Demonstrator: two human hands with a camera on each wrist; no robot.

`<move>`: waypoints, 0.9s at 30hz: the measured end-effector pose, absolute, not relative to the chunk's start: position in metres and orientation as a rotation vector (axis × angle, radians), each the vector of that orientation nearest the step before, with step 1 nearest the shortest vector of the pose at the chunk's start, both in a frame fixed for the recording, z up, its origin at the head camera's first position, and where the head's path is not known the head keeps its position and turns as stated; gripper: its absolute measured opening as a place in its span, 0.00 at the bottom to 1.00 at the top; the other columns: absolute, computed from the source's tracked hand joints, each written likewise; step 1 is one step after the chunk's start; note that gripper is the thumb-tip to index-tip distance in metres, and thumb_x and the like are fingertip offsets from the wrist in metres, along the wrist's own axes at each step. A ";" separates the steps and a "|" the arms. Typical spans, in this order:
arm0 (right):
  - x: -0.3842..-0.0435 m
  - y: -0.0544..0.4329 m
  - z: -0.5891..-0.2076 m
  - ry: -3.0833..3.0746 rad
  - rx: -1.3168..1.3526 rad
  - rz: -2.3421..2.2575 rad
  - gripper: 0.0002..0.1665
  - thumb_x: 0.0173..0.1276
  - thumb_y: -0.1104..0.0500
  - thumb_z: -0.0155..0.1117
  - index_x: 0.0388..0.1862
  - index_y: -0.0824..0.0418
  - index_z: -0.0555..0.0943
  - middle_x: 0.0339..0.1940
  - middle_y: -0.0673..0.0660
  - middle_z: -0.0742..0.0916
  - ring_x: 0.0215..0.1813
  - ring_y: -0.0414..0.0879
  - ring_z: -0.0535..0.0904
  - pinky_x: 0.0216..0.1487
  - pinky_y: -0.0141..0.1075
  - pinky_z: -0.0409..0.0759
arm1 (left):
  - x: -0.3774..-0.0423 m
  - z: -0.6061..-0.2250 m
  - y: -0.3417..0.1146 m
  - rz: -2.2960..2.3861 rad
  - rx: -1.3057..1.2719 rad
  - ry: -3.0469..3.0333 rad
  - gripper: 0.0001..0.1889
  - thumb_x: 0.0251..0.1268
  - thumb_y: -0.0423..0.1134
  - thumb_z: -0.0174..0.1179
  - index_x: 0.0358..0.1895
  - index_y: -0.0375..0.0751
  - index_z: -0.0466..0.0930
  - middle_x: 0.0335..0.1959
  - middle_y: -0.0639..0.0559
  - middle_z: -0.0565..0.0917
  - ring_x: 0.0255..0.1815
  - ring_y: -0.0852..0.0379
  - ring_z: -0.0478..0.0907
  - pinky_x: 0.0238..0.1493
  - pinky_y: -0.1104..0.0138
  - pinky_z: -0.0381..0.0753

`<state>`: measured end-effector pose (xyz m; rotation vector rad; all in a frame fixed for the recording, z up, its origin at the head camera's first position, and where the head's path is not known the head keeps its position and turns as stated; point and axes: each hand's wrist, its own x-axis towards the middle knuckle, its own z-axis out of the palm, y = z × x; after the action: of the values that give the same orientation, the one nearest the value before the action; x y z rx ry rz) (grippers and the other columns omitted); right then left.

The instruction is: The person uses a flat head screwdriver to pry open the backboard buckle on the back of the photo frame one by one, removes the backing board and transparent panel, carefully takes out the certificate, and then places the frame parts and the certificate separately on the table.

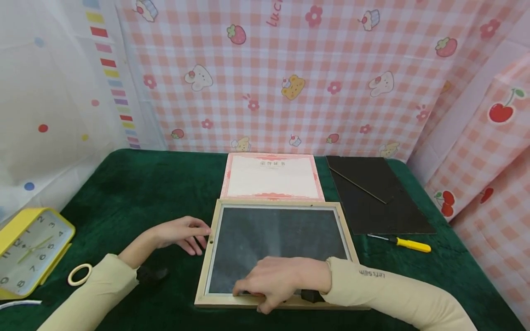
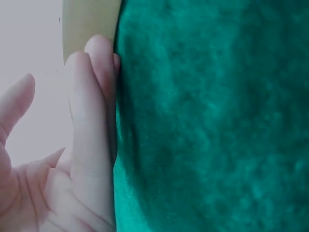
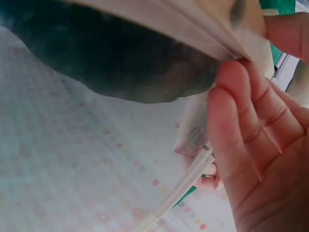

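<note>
A light wooden picture frame (image 1: pixel 203 280) with a reflective clear pane (image 1: pixel 269 230) lies on the green cloth in the head view. My right hand (image 1: pixel 281 278) straddles the near rail. Its fingers press the inner edge and its thumb lies over the outer side, so it pinches the rail; the right wrist view shows the fingertips (image 3: pixel 231 72) against that inner edge. On the left, my left hand (image 1: pixel 186 233) rests against the frame's side with fairly straight fingers (image 2: pixel 89 96). The wrist and sleeve hide part of the near rail.
Behind the frame lies a pink-bordered certificate (image 1: pixel 273 177). To the right are a black backing board (image 1: pixel 372 197) with a thin metal rod (image 1: pixel 358 185) on it, and a yellow-handled screwdriver (image 1: pixel 411 244). At far left are a yellow clock (image 1: pixel 37 248) and a cream ring (image 1: pixel 79 274).
</note>
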<state>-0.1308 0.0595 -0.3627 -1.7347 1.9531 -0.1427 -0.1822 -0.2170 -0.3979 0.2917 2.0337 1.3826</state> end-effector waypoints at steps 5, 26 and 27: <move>-0.129 0.063 -0.353 1.972 -1.774 -0.160 0.25 0.59 0.56 0.61 0.56 0.52 0.69 0.16 0.41 0.71 0.16 0.31 0.63 0.19 0.21 0.60 | -0.179 -0.402 -0.216 1.471 0.240 1.928 0.24 0.64 0.47 0.50 0.49 0.26 0.68 0.32 0.38 0.80 0.32 0.45 0.79 0.33 0.59 0.77; -0.132 0.073 -0.346 1.922 -1.737 -0.364 0.25 0.59 0.56 0.61 0.55 0.50 0.66 0.21 0.43 0.72 0.20 0.29 0.64 0.22 0.21 0.63 | -0.159 -0.418 -0.192 2.129 0.285 1.121 0.26 0.73 0.41 0.29 0.66 0.37 0.29 0.39 0.43 0.79 0.39 0.53 0.78 0.44 0.60 0.73; -0.132 0.073 -0.346 1.919 -1.732 -0.374 0.25 0.59 0.56 0.61 0.55 0.49 0.66 0.21 0.42 0.72 0.20 0.29 0.64 0.22 0.21 0.63 | -0.159 -0.419 -0.191 2.137 0.313 1.101 0.26 0.73 0.41 0.28 0.66 0.37 0.29 0.39 0.43 0.79 0.39 0.53 0.78 0.44 0.59 0.73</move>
<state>-0.1321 0.0733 -0.3458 -1.7324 1.9186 -0.3738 -0.1590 -0.1911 -0.4188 0.3131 1.1012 2.1373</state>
